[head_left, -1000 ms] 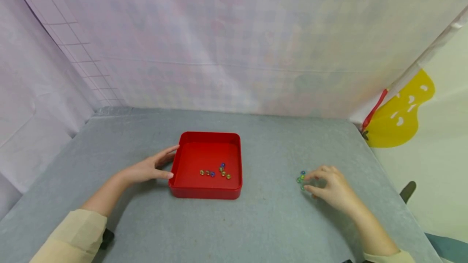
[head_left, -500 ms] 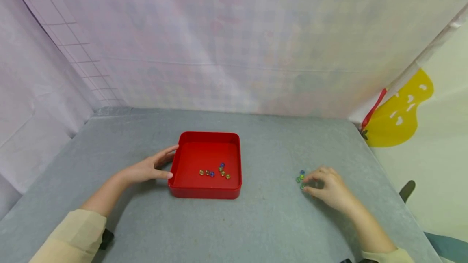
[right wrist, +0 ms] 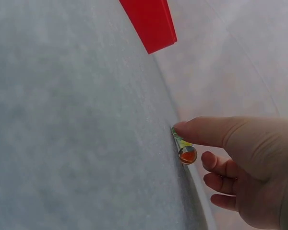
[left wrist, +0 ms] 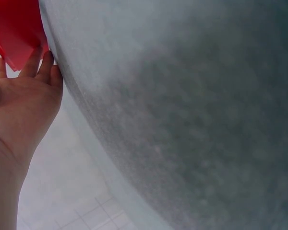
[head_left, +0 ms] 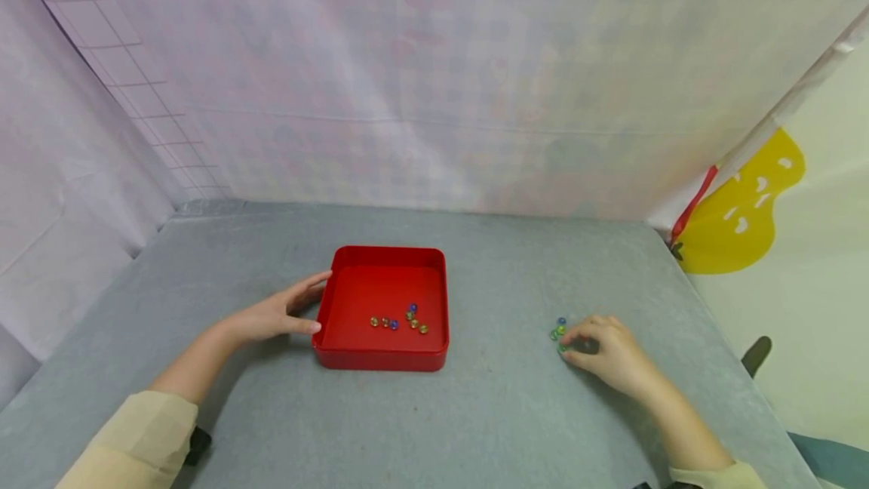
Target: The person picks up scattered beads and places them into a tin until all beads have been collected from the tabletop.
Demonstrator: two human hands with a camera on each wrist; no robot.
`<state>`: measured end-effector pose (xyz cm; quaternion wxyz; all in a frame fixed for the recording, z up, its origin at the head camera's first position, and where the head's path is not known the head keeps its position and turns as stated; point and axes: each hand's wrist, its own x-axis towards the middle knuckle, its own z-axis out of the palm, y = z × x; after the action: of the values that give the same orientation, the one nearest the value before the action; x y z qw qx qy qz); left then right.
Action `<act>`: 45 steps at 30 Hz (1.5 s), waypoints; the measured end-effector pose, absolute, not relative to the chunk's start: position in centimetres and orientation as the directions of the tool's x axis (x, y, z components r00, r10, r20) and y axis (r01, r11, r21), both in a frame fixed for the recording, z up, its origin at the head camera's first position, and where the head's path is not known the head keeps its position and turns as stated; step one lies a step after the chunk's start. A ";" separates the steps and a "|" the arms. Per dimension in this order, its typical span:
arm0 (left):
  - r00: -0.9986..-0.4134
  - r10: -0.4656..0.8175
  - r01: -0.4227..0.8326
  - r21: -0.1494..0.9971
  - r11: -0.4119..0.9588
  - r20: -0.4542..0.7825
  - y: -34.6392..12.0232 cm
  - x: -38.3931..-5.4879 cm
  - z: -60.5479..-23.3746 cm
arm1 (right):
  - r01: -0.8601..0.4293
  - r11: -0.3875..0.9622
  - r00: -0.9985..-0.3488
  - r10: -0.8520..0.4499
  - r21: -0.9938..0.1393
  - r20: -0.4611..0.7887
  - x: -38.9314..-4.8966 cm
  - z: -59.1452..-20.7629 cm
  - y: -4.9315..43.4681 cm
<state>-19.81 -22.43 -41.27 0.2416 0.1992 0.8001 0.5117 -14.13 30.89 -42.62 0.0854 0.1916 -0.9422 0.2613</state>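
Note:
The left hand [head_left: 271,315] has its fingers and thumb spread against the left side of a square red tray [head_left: 380,360]. Several yellowish and blue glass marbles, one of them a blue marble [head_left: 413,309], lie inside the tray. To the right, the right hand [head_left: 607,353] reaches to a small group of marbles on the table. Its curled index finger and thumb close at a green marble [head_left: 561,349] in front of the fingertips. A blue marble [head_left: 561,321] sits beyond them. An orange marble [right wrist: 187,155] shows under the thumb in the right wrist view; the index finger is hidden there.
Grey cloth covers the table [head_left: 475,429]. A pale patterned curtain [head_left: 434,81] hangs along the back edge, with a white sheet [head_left: 61,172] at the left. A yellow printed shape [head_left: 733,217] is on the right side curtain.
The right hand has shifted slightly toward the near side, its index finger and thumb drawing closer around the green marble. The left hand and tray stay in place.

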 end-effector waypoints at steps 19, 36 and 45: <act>-0.795 0.585 0.098 0.918 0.384 -0.160 -22.5 -19.8 -41.3 | -0.365 0.800 -0.931 -0.300 -0.476 0.210 -13.9 -42.1 30.6; -0.793 0.588 0.101 0.917 0.385 -0.160 -22.4 -19.8 -41.1 | -0.439 0.779 -0.892 -0.319 -0.448 0.319 -13.5 -41.1 29.3; -0.791 0.590 0.106 0.915 0.389 -0.160 -22.5 -19.7 -41.1 | -0.475 0.765 -0.870 -0.331 -0.436 0.366 -13.2 -40.3 28.3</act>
<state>-19.74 -22.48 -41.11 0.2386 0.2180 0.7984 0.5080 -13.16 28.35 -40.35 0.1347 0.2167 -0.9296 0.2659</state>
